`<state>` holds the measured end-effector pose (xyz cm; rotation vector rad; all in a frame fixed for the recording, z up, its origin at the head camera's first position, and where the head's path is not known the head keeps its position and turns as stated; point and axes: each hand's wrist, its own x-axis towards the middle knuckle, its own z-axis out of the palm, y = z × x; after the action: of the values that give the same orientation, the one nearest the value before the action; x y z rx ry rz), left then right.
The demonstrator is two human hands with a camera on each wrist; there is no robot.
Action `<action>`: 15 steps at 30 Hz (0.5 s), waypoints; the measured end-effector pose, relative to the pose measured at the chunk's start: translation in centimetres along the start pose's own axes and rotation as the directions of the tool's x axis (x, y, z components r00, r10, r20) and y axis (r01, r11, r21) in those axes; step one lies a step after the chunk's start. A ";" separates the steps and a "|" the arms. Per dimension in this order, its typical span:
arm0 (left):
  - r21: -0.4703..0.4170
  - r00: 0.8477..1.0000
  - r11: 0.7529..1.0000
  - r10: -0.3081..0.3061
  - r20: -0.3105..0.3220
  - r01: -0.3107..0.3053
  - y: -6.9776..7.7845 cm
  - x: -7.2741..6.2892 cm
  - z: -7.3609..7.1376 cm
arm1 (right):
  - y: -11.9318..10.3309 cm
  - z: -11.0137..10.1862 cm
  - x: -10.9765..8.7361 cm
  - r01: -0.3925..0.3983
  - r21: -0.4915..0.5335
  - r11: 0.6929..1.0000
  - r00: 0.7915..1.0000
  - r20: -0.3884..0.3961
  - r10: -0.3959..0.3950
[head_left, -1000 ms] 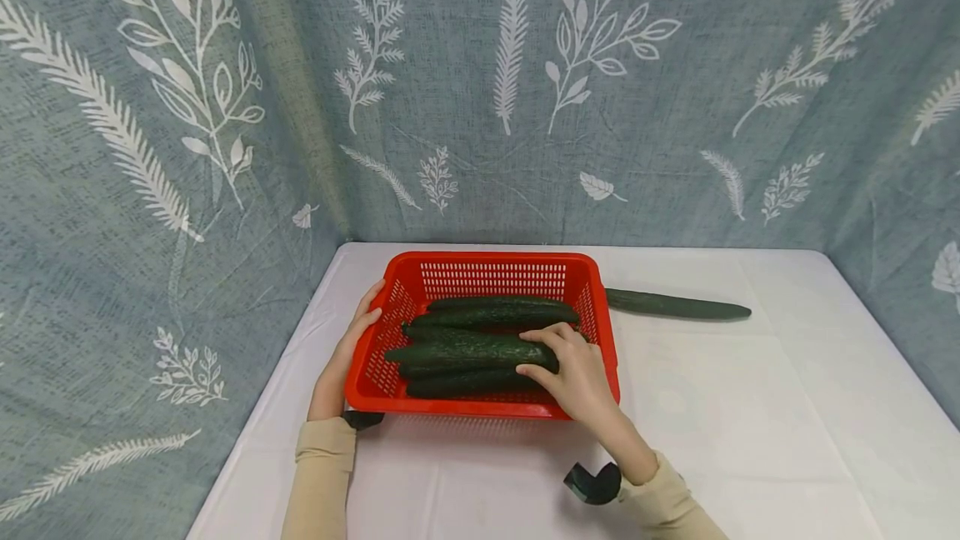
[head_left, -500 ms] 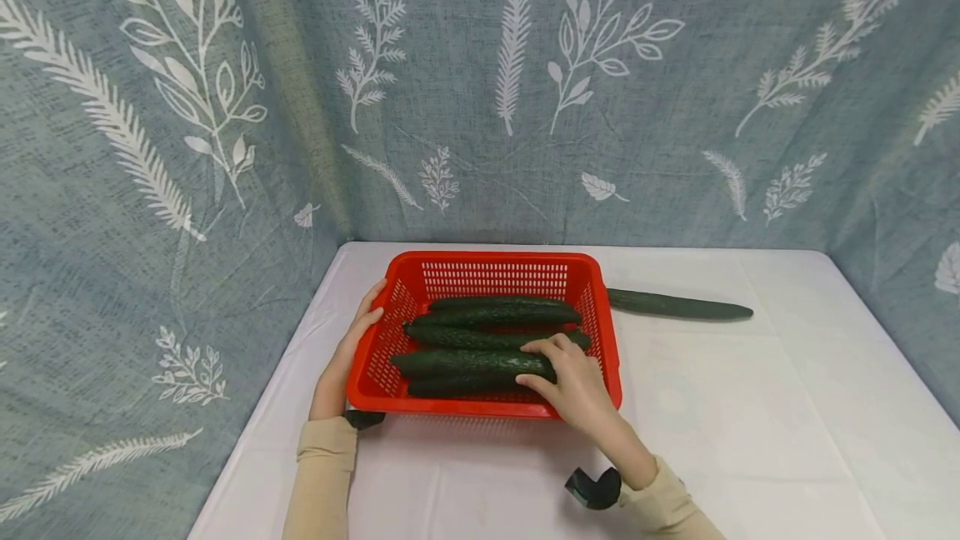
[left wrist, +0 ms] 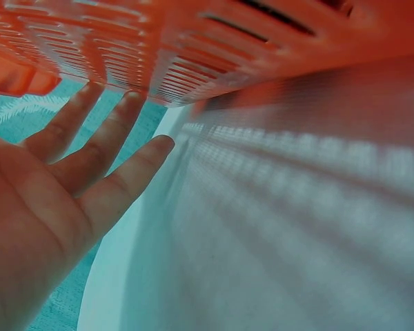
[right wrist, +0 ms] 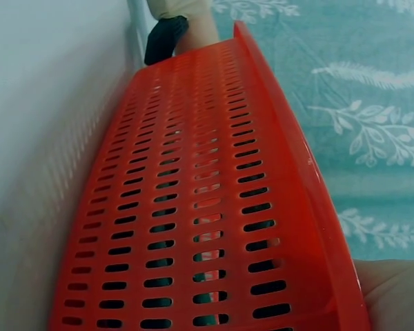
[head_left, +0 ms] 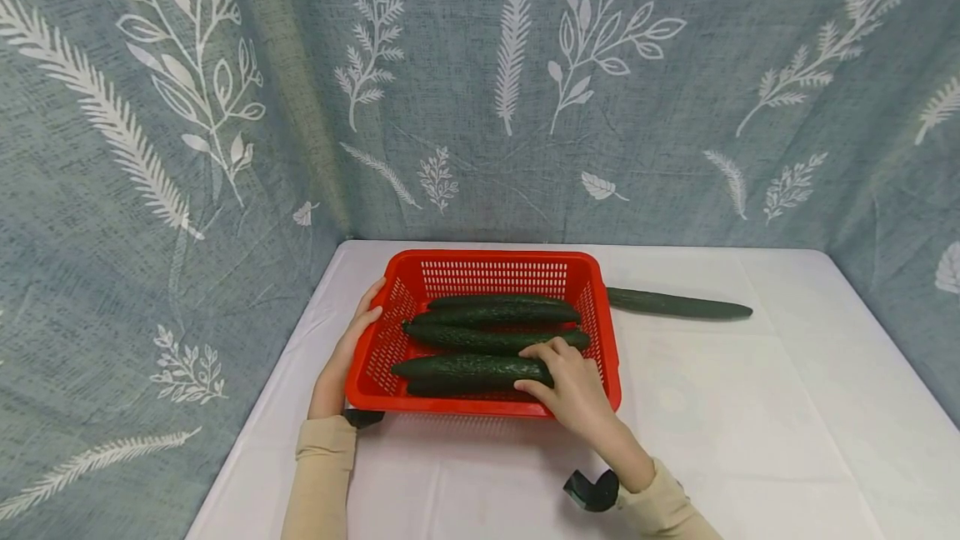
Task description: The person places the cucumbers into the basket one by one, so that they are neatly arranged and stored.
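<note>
A red perforated plastic basket (head_left: 450,404) holds several dark green cucumbers lying lengthwise. My right hand (head_left: 576,390) reaches over the front right rim and grips the right end of a cucumber (head_left: 465,367), between thumb and fingers. That cucumber lies against another at the front of the basket. Behind it, across a gap, lies a cucumber (head_left: 487,338), with more at the back. At the basket's left side, my left hand (head_left: 347,352) rests with extended fingers; the left wrist view shows these fingers (left wrist: 103,148) under the basket wall. In the right wrist view, the basket hides the grip.
One long cucumber (head_left: 682,305) lies on the white tablecloth (head_left: 750,415) right of the basket, its left end hidden behind the rim. A patterned blue-grey curtain (head_left: 465,90) encloses the back and sides. Black straps (head_left: 592,490) sit at the wrists.
The gripped cucumber has moved toward the front of the basket, down beside the front one, uncovering the cucumber behind it. My right hand moved slightly with it; the left hand stayed put.
</note>
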<state>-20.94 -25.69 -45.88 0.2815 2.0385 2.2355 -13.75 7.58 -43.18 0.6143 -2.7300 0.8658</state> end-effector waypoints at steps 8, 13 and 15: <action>-0.016 1.000 1.000 -0.004 0.000 0.004 -0.1 -0.1 0.0 | 0.0 0.0 -0.1 -0.018 0.005 1.000 1.000 0.012 0.018; -0.039 0.998 0.997 0.060 0.020 -0.059 0.1 -0.3 0.3 | 0.0 -0.1 -0.1 -0.031 0.048 0.998 0.999 0.030 0.029; -0.048 0.996 0.995 0.087 0.025 -0.085 0.0 -0.4 0.3 | 0.0 -0.2 0.0 -0.034 0.071 0.997 0.999 0.039 0.031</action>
<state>-20.52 -25.51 -45.84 0.4005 1.9936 2.3128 -13.70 7.69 -43.07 0.6074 -2.7604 0.9728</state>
